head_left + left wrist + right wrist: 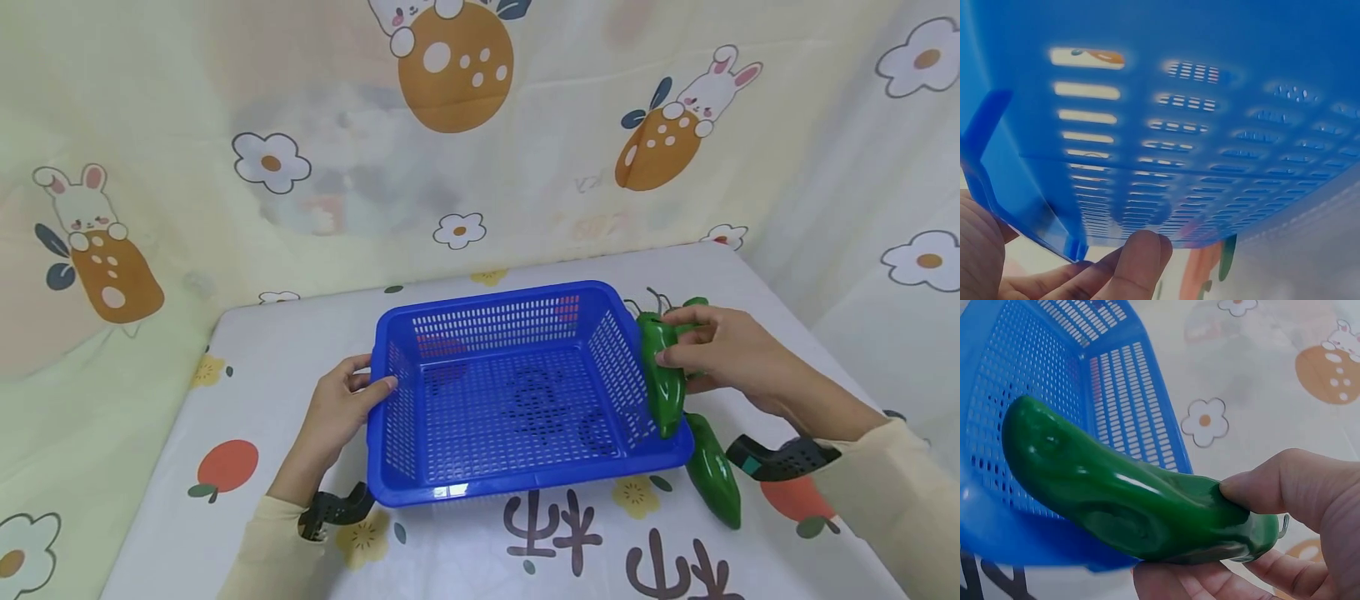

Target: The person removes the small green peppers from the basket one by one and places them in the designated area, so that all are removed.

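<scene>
A blue plastic basket (525, 479) with slotted walls stands tilted on the table. My left hand (348, 408) grips its left rim, thumb over the edge; in the left wrist view the fingers (1138, 269) lie against the basket's underside or outer wall. At the basket's right side my right hand (716, 350) pinches a glossy green pepper (663, 383), whose tip hangs over the right rim. The right wrist view shows thumb and fingers round the stem end of this pepper (1129, 494). Another green pepper (696, 302) is partly hidden behind that hand.
A further green pepper (712, 475) lies on the table just right of the basket's near corner. The white tablecloth (292, 358) carries printed fruit, flowers and characters. A patterned curtain (360, 242) rises behind the table, and another hangs at the right.
</scene>
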The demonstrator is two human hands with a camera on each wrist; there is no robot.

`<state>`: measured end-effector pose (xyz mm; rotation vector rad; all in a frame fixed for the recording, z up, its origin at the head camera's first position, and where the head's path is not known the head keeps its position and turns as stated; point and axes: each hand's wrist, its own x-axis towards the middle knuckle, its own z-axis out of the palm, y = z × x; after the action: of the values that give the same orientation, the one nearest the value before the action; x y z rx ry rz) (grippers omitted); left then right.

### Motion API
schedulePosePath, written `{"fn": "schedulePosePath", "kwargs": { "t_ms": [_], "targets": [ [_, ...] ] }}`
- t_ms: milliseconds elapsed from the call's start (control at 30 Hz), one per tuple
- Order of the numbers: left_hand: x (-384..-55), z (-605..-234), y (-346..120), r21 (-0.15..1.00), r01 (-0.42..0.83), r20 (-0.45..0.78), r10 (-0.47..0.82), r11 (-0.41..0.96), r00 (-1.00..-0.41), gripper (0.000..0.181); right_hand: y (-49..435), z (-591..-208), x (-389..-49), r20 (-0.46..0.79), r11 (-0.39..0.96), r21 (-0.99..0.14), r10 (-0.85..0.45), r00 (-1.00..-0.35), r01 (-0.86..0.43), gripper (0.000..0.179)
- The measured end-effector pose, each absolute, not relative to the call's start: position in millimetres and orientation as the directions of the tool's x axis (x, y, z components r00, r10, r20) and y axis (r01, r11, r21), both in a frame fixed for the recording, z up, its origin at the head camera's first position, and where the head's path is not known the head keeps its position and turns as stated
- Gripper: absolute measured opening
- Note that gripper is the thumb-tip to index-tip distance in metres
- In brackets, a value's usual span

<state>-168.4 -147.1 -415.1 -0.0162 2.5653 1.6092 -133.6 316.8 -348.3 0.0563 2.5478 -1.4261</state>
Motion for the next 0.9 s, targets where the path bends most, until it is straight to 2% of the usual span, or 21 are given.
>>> {"fn": "schedulePosePath", "kwargs": {
  "t_ms": [533, 900],
  "targets": [
    [-165, -418, -146, 0.907, -0.078, -0.112, 0.058, 0.415, -0.992, 0.051, 359, -354, -114, -0.214, 0.564, -0.81, -0.031, -0.976, 0.16, 0.065],
    [-165, -414, -146, 0.902, -0.084, -0.12, 0.06, 0.423, -0.991, 0.045, 384, -368, -104, -0.264, 0.599, -0.775, -0.017, -0.964, 0.202, 0.062]
  ]
}}
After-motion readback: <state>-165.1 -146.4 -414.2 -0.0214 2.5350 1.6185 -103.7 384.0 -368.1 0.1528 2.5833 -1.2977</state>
